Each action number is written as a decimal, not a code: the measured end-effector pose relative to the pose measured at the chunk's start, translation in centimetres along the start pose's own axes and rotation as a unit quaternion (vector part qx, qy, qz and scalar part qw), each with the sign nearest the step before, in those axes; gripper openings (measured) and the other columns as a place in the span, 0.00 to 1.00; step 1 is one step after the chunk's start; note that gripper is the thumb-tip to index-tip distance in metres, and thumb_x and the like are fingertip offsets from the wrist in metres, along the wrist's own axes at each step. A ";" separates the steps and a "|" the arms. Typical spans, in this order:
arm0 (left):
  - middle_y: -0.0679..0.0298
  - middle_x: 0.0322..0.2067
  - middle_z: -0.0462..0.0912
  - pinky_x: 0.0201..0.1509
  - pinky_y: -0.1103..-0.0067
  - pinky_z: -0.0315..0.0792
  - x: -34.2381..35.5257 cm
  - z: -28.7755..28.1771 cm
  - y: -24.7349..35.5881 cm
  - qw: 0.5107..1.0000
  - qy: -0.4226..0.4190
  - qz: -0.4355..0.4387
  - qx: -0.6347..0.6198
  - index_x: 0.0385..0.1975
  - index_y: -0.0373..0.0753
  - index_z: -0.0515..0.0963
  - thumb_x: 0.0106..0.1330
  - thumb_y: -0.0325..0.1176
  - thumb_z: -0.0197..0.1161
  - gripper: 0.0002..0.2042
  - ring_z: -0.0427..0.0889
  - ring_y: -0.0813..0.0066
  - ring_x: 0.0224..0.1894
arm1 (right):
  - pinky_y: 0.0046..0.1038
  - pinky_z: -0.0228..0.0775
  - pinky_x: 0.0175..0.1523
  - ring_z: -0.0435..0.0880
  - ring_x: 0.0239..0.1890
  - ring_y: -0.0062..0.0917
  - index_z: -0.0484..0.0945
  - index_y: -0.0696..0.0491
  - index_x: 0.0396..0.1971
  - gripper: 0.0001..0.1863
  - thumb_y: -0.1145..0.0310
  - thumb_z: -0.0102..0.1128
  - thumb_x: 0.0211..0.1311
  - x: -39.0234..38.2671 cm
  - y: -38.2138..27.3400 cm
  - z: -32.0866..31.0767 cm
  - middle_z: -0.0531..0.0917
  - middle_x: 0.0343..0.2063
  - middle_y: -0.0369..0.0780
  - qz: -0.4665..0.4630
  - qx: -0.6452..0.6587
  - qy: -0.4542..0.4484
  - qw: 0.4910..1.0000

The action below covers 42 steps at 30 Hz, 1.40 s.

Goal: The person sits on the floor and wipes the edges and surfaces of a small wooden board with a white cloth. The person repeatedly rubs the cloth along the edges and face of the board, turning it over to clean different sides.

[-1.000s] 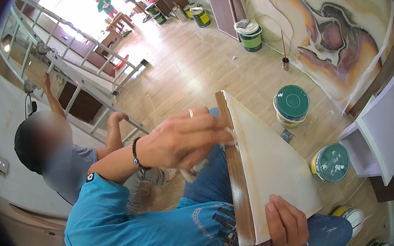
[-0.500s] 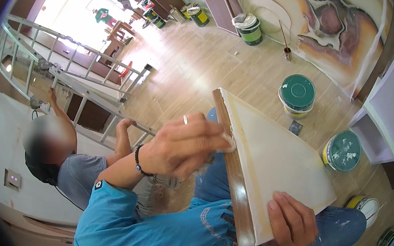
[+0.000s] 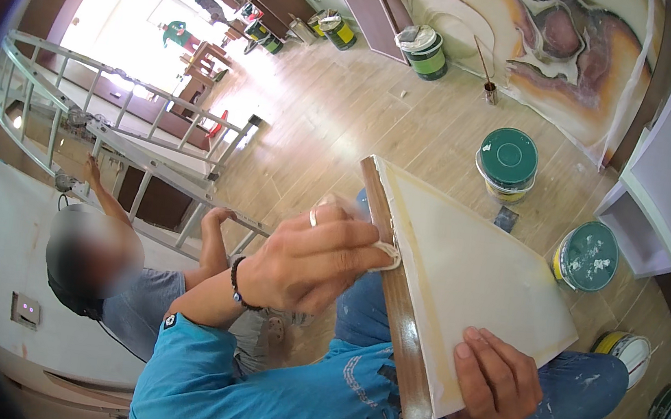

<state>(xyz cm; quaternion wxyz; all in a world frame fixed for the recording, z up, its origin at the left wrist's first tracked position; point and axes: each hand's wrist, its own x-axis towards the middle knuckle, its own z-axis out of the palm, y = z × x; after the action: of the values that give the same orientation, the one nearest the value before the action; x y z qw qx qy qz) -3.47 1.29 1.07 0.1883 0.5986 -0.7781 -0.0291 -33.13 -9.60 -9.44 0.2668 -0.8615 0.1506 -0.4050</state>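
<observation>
Left grip (image 3: 306, 259) pinches a pale cloth (image 3: 386, 256) at the brown edge (image 3: 403, 331) of a white panel (image 3: 477, 265), while the right grip (image 3: 501, 382) is closed on the panel's near end, fingers over its face. Panel and both hands are above the jeans (image 3: 578, 394); green-lidded buckets (image 3: 508, 158) stand beyond on the floor (image 3: 346, 104), and at left a co-worker (image 3: 142, 295) reaches to a ladder (image 3: 133, 150).

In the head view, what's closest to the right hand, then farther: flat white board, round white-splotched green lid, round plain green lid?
From the right hand:
1. Flat white board, held by it
2. White-splotched green lid, beyond, at right
3. Plain green lid, farther ahead
</observation>
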 end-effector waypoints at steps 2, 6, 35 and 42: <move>0.54 0.50 0.86 0.42 0.69 0.77 0.1 -0.1 -0.7 0.999 0.003 -0.026 0.017 0.54 0.34 0.86 0.56 0.18 0.67 0.22 0.83 0.60 0.39 | 0.34 0.84 0.43 0.93 0.46 0.37 0.83 0.49 0.55 0.16 0.58 0.66 0.75 0.1 0.0 0.0 0.92 0.47 0.42 -0.001 0.002 -0.007 1.000; 0.54 0.50 0.86 0.43 0.69 0.77 0.2 0.0 0.9 1.000 -0.003 -0.014 -0.003 0.54 0.35 0.86 0.56 0.16 0.67 0.23 0.83 0.60 0.39 | 0.34 0.84 0.43 0.93 0.46 0.37 0.84 0.49 0.55 0.15 0.59 0.65 0.75 0.1 0.0 -0.1 0.92 0.47 0.42 -0.004 -0.004 -0.001 1.000; 0.52 0.49 0.85 0.42 0.68 0.78 -0.1 0.3 -0.3 0.996 -0.002 -0.078 0.040 0.53 0.34 0.86 0.55 0.16 0.63 0.23 0.83 0.58 0.40 | 0.33 0.83 0.43 0.93 0.47 0.36 0.84 0.47 0.55 0.14 0.59 0.63 0.76 -0.2 0.0 0.2 0.92 0.47 0.41 -0.002 -0.002 -0.015 1.000; 0.55 0.47 0.85 0.43 0.69 0.79 -0.4 0.5 -0.8 0.996 0.015 -0.084 0.016 0.53 0.34 0.87 0.56 0.16 0.63 0.23 0.84 0.59 0.40 | 0.33 0.82 0.43 0.93 0.47 0.36 0.84 0.47 0.55 0.15 0.58 0.62 0.76 -0.2 0.0 0.0 0.92 0.47 0.41 0.001 0.006 -0.011 1.000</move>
<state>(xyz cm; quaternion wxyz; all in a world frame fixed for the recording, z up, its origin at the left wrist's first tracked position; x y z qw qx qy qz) -2.83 1.33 0.30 0.1868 0.6649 -0.7228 -0.0233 -33.25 -9.51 -9.57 0.2740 -0.8642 0.1462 -0.3958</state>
